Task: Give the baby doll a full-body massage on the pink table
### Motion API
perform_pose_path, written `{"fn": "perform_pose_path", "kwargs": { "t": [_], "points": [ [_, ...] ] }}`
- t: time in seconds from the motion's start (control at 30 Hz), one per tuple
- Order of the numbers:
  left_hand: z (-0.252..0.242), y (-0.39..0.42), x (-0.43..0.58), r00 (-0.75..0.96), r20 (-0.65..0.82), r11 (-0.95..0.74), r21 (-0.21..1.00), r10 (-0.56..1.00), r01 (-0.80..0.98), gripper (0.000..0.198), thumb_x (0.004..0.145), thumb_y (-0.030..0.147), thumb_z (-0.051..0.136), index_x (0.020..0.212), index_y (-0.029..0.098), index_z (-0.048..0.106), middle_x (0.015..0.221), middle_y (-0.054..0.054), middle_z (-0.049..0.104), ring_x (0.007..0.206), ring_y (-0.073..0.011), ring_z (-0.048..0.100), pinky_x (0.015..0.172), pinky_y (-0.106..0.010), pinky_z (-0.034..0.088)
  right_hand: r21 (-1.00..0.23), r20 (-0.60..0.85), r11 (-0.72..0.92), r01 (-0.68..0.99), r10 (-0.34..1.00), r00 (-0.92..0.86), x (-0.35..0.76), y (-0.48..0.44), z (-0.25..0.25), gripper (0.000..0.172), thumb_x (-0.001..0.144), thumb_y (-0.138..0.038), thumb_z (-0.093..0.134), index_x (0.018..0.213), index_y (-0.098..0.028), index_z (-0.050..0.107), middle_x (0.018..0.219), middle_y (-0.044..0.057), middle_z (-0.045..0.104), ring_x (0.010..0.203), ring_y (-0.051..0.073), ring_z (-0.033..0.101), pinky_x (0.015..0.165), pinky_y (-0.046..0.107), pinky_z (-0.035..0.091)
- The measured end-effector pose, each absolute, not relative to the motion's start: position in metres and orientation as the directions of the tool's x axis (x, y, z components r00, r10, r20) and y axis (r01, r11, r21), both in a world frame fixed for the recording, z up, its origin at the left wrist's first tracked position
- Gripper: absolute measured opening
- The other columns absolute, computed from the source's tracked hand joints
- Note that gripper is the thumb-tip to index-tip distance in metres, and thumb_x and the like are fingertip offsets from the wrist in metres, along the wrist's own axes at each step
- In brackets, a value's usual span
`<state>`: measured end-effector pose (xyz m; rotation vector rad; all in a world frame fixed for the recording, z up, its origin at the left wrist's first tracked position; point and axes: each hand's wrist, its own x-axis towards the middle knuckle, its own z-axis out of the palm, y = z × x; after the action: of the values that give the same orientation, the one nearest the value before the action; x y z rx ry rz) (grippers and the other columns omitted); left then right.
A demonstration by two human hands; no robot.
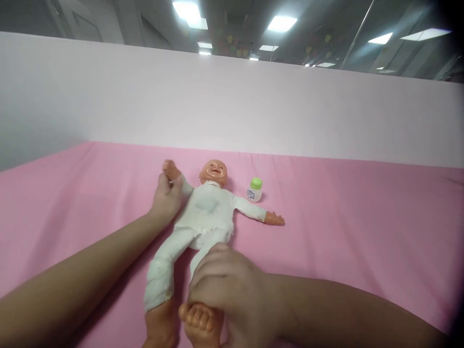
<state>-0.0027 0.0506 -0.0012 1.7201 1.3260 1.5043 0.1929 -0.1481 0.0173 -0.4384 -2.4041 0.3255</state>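
A baby doll (205,208) with a white cloth body lies on its back, head away from me. My left hand (167,195) is closed around the doll's forearm on the left side, just below its plastic hand (170,169). Over the lower part of the doll's right-side leg, my right hand (232,285) is curled, with the plastic foot (201,321) showing beneath its fingers. The other leg (159,280) lies straight, and the other arm (250,208) stretches out to the right.
A small clear bottle with a green cap (254,190) stands right of the doll's head. Pink cloth (344,217) covers the surface. Behind it rises a white wall (232,106), with glass above reflecting ceiling lights.
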Motion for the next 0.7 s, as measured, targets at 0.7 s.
{"fn": "perform_pose_path", "kwargs": {
  "t": [0.7],
  "points": [
    [0.007, 0.032, 0.014, 0.277, 0.551, -0.595, 0.561, 0.787, 0.575, 0.044, 0.098, 0.045, 0.055, 0.138, 0.026, 0.059, 0.13, -0.008, 0.069, 0.117, -0.0278, 0.064, 0.103, -0.043, 0.05, -0.173, 0.766, 0.79, 0.588, 0.483, -0.425, 0.229, -0.118, 0.021, 0.044, 0.087, -0.047, 0.07, 0.12, -0.019, 0.061, 0.121, 0.009, 0.07, 0.134, 0.03, 0.057, 0.128, 0.06, 0.02]
  ]
}}
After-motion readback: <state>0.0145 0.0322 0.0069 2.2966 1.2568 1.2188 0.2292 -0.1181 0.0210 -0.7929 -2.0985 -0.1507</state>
